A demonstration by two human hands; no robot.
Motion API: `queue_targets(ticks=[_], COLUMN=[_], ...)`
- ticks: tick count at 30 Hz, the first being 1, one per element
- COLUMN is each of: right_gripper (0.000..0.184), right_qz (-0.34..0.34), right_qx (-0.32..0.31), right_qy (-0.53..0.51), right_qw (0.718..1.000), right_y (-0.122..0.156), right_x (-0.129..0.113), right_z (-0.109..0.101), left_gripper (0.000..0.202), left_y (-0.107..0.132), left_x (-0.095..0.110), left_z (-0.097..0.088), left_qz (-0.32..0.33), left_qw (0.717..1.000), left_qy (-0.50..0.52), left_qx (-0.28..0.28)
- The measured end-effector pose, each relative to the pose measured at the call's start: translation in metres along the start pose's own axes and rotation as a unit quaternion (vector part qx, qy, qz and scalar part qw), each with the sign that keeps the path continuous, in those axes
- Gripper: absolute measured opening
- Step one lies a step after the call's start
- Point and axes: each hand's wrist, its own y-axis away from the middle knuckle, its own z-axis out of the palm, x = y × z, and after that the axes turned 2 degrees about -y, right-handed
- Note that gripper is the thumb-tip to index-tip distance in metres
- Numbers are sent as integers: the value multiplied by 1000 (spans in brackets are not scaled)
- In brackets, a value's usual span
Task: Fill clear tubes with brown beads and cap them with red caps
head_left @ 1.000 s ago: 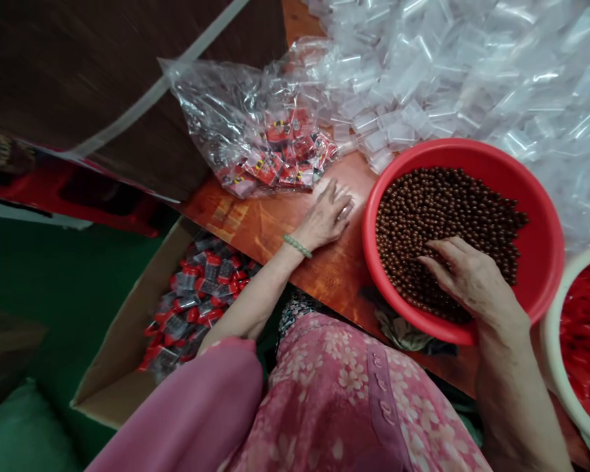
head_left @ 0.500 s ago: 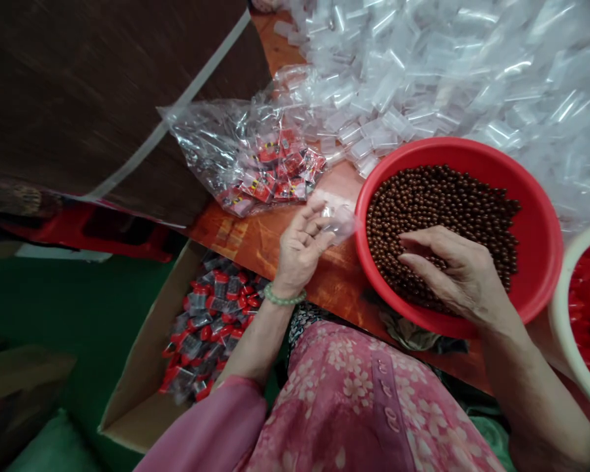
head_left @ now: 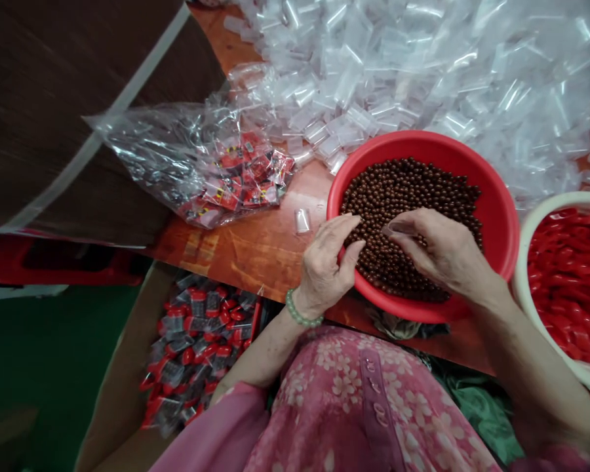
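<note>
My left hand (head_left: 328, 269) is at the left rim of a red basin (head_left: 502, 229), thumb and fingers apart, with nothing visible between them. Small brown beads (head_left: 398, 187) fill much of the basin. Over the beads, my right hand (head_left: 437, 249) pinches a small clear plastic piece (head_left: 394, 229), mostly hidden by the fingers. A small clear plastic container (head_left: 302, 221) stands on the wooden table (head_left: 270, 255), left of the basin. Close by on the left lies a clear plastic bag (head_left: 162, 151) with red printed packets (head_left: 246, 174).
Many clear plastic containers (head_left: 398, 72) are heaped behind the basin. A white tub (head_left: 524, 262) of red plastic pieces (head_left: 565, 282) stands at the right. Below the table's edge, a cardboard box (head_left: 122, 367) holds red-capped containers (head_left: 201, 328). A dark strapped box (head_left: 54, 98) rises at the left.
My left hand has left the clear plastic it held and come to the basin's rim. My right hand now pinches a clear piece. The small container on the table has come into sight.
</note>
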Motion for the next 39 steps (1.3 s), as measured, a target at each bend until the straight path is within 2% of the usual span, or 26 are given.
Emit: queue_targets(ticks=[1, 3, 6, 9, 12, 15, 17, 21, 23, 25, 29, 34, 37, 39], right_gripper=[22, 22, 25, 29, 30, 20, 18, 19, 18, 16, 21, 25, 33, 41], right_qz=[-3, -2, -2, 8, -7, -33, -39, -27, -14, 0, 35, 77, 85, 78], right_qx=[-29, -91, -158, -221, -280, -342, -356, -297, -252, -205, -138, -104, -51, -15], right_qy=[101, 270, 396, 406, 359, 288, 243, 124, 32, -73, -229, -340, -407, -440], right_qw=[994, 958, 905, 887, 890, 894, 901, 946, 967, 976, 963, 932, 908, 895], right_y=[-2, -8, -18, -35, -56, -76, -83, -80, -75, -70, -59, -44, -33, -25], right_x=[9, 25, 43, 46, 36, 25, 22, 27, 33, 37, 33, 17, 10, 9], right_z=[-3, -3, 11, 31, 43, 43, 39, 38, 41, 41, 30, 7, 0, -1], left_gripper=[32, 33, 36, 37, 39, 43, 48, 54, 55, 55, 55, 58, 60, 57], left_y=[-1, -1, 0, 1, 2, 4, 6, 10, 10, 11, 10, 0, -11, -17], left_x=[-3, -8, -11, -11, -11, -12, -13, -16, -17, -17, -13, -2, 5, 9], left_z=[3, 8, 13, 14, 14, 15, 16, 20, 22, 21, 14, 4, 6, 10], left_qz=[4, 24, 53, 59, 54, 38, 26, 21, 21, 17, -3, -35, -84, -132], left_qw=[1000, 998, 995, 994, 994, 996, 996, 996, 996, 996, 998, 995, 980, 957], left_qy=[-18, -53, -84, -90, -87, -81, -73, -66, -72, -79, -57, 23, 99, 170], left_qx=[5, 11, 14, 19, 24, 26, 32, 53, 56, 49, 10, -86, -151, -192])
